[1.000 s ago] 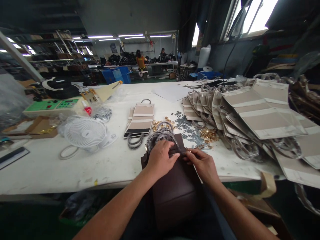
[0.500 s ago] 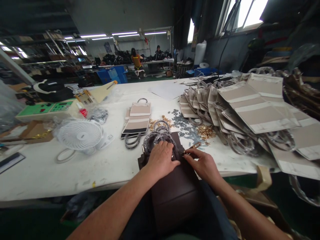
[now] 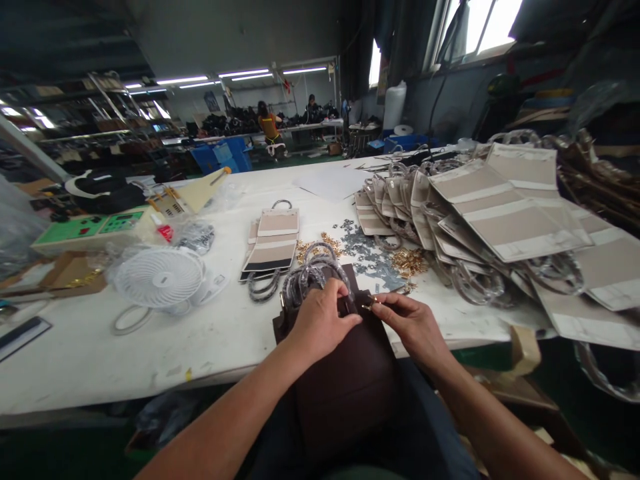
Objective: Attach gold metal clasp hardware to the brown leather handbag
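A dark brown handbag [image 3: 345, 373] leans over my lap against the table edge, its handles [image 3: 313, 270] wrapped in clear plastic. My left hand [image 3: 323, 319] is closed on the bag's upper part, just below the handles, with the thumb pointing right. At the bag's right top corner, my right hand [image 3: 407, 323] pinches a small gold metal fitting [image 3: 370, 305] between thumb and fingers. Its exact shape is too small to make out. Beyond the bag lie small gold fittings [image 3: 330, 243] in a loose heap, with a second gold pile [image 3: 409, 262] farther right.
Grey metal plates [image 3: 367, 250] are scattered on the white table [image 3: 200, 340]. Beige bag panels with wrapped handles [image 3: 515, 213] are stacked at right; a smaller stack [image 3: 273, 240] lies ahead. A white fan [image 3: 157, 277] stands left. Two people [image 3: 269, 123] are in the background.
My right fingers have shifted at the bag's corner, and the long gold piece seen above them no longer shows there. My left index finger and thumb have spread apart slightly.
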Tool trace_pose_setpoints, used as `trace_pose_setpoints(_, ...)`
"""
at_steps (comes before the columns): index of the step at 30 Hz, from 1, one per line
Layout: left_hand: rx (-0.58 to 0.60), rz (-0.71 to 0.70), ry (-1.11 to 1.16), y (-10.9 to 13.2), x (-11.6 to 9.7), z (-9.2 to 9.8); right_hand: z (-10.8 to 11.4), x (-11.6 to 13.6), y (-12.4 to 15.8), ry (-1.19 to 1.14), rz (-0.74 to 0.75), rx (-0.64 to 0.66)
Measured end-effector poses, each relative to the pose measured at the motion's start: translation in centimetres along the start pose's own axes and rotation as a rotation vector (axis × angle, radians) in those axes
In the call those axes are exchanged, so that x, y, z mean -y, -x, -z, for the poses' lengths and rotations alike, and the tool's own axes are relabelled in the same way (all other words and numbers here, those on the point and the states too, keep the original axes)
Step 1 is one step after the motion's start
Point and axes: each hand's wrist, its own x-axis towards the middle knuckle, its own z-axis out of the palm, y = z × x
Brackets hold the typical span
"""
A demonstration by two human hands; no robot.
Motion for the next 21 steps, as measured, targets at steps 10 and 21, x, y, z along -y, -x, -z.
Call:
trace_pose_setpoints(10,0.022,0.019,0.088,0.0,-1.2,0.9,-0.7,0.8,2.4,0.400,0.243,-0.078)
trace_pose_setpoints(21,-0.033,-0.013,-0.024,0.7,-2.1,0.8,-0.7,1.3,3.3,0.487,0.244,-0.165)
